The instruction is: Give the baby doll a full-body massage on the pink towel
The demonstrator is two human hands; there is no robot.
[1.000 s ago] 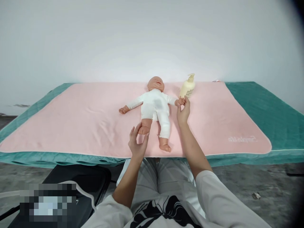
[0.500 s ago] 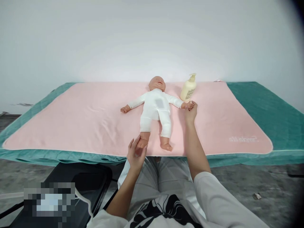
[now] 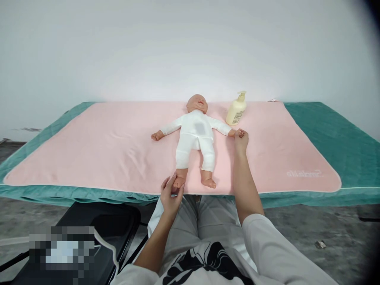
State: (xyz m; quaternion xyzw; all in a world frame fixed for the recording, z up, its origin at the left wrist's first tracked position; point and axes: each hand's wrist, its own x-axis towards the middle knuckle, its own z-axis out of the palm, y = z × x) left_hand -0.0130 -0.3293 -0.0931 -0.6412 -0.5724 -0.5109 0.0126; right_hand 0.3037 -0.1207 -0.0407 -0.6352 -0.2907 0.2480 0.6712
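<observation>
Your doll (image 3: 194,132) lies on its back in the middle of the pink mat (image 3: 89,146), head towards the wall (image 3: 190,47) and feet towards you, its arms spread out to both sides. It wears a white suit with a grey patch on the front; its head, hands and feet are uncovered. Your left hand (image 3: 170,200) is at the doll's foot on your left, close to the near edge of the mat, with the thumb and fingers curved round the foot in a narrow, loose-looking hold. Your right hand (image 3: 241,143) has the doll's hand on your right between thumb and fingers, nearly closed round it; how firmly you grip, I cannot tell. The doll's other hand and other foot are out of your grasp. Just beyond your right hand a pale yellow pump bottle (image 3: 236,112) stands upright on the mat, its printed label facing you. The mat lies over the quilted teal worktop (image 3: 332,126), which shows at both ends, and has pale lettering near its close right corner. Below on your left is a black chair (image 3: 103,221) with a white cable (image 3: 110,246) and a blurred-out patch over it
</observation>
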